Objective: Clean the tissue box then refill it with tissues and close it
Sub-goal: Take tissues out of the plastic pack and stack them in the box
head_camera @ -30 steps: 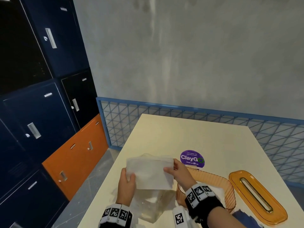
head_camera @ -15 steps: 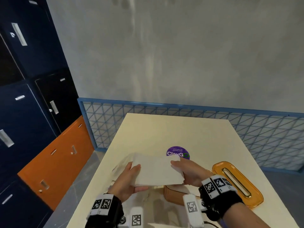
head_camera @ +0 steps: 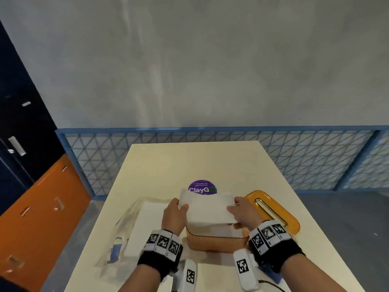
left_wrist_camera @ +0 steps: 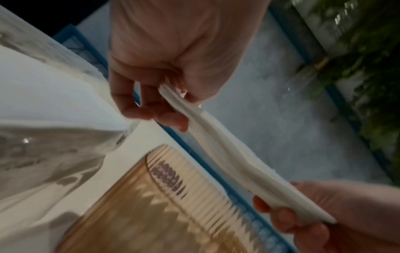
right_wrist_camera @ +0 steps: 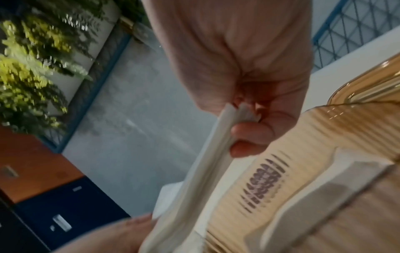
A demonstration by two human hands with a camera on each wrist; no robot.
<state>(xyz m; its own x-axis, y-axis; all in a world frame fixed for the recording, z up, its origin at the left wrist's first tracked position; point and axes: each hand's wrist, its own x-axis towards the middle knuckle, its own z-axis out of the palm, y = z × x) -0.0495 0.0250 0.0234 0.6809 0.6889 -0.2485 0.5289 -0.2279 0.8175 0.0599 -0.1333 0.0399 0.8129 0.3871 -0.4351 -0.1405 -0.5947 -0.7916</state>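
Note:
A flat white stack of tissues (head_camera: 207, 207) hangs just above the open orange ribbed tissue box (head_camera: 216, 241) on the cream table (head_camera: 189, 161). My left hand (head_camera: 175, 211) pinches the stack's left end (left_wrist_camera: 173, 97) between thumb and fingers. At the other end, my right hand (head_camera: 242, 210) pinches the stack (right_wrist_camera: 236, 116) the same way. In the wrist views the stack (left_wrist_camera: 227, 154) sags a little over the box (right_wrist_camera: 303, 162). The box's orange lid (head_camera: 271, 209) with a slot lies on the table to the right.
A clear plastic wrapper with more white tissues (head_camera: 145, 224) lies left of the box. A purple round sticker (head_camera: 202, 187) is on the table beyond the stack. A blue mesh railing (head_camera: 210, 157) runs behind the table; blue and orange lockers (head_camera: 37, 199) stand at left.
Both hands carried the tissue stack rightward from over the plastic wrapper to above the orange box and lowered it closer to the opening. The head view turned right.

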